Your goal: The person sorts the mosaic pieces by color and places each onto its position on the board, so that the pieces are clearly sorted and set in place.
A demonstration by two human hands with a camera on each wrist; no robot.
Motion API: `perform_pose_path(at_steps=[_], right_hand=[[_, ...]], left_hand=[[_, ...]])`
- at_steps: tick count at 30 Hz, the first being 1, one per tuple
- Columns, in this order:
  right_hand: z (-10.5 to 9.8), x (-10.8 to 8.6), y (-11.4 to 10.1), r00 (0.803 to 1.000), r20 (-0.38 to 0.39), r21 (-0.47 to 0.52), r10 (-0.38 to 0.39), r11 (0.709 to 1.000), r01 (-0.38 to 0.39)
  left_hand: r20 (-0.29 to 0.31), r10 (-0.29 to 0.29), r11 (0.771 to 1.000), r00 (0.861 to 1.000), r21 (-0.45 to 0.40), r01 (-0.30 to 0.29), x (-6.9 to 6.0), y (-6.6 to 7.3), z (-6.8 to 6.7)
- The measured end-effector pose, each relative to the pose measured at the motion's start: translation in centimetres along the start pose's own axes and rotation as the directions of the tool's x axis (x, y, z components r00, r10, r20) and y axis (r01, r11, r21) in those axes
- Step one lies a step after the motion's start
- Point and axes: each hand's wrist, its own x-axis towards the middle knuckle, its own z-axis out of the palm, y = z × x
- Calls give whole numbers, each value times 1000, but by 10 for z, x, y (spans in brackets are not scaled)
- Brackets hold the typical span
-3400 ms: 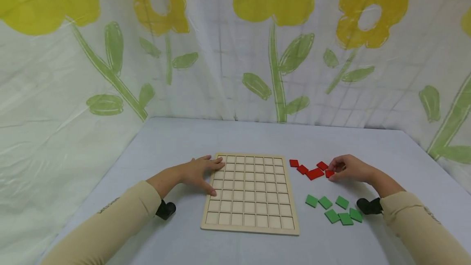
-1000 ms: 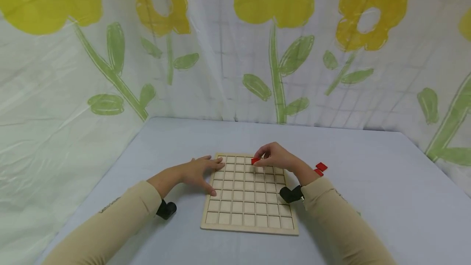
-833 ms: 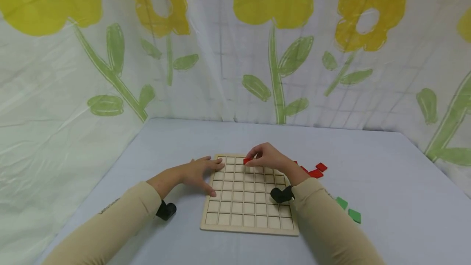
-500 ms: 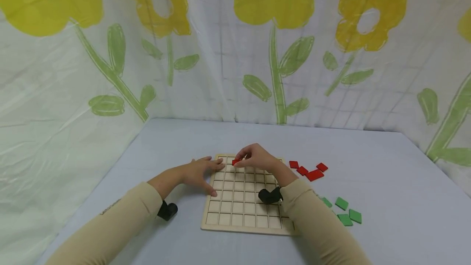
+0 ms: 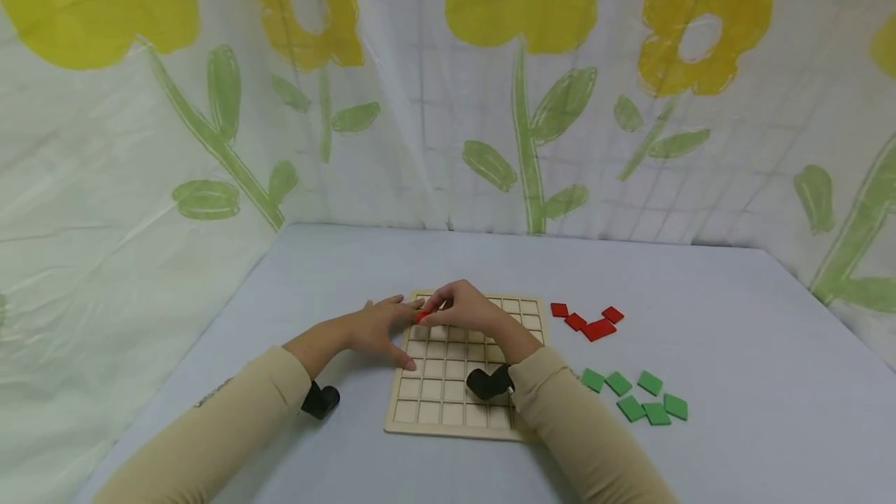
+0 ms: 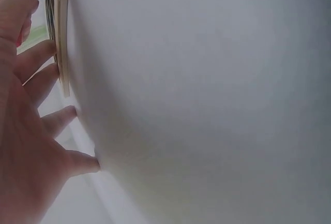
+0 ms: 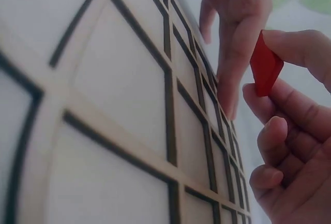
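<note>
A light wooden grid board [image 5: 448, 432] lies flat on the table. My left hand [image 5: 371, 330] rests at its left edge, fingers spread, some of them on the rim. The left wrist view shows the fingers [image 6: 39, 84] reaching the board's edge and the tabletop. My right hand [image 5: 465, 308] pinches a small red tile [image 7: 266, 68] between thumb and fingers. It holds the tile tilted above the board's far left corner, close to the left fingers. In the right wrist view the tile is apart from the grid. My right hand and forearm hide part of the board.
Several loose red tiles [image 5: 575, 321] lie right of the board. Nearer the front, several green tiles [image 5: 631, 408] lie on the white table [image 5: 728, 333]. A curtain with a flower print [image 5: 420, 99] hangs behind the table. A black wrist camera [image 5: 488, 383] sits low over the grid.
My right hand has picked a red tile from the loose group and carried it left across the board to the far left corner. My left hand has stayed at the board's edge.
</note>
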Motion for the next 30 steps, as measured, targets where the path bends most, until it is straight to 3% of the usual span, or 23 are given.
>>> perform_pose_path(at_steps=[11,22,30], right_hand=[[9,3,1,1000,-6,9,8,1000,-8],[16,8,3,999,-33,-115,15,993,-19],[17,8,1,999,-35,-129,22,991,-26]], left_hand=[[-13,-10,1000,1000,23,11,2,-2,0],[-16,-3,1000,1000,12,3,1,-1,0],[-9,-16,1000,1000,17,16,2,0,-1]])
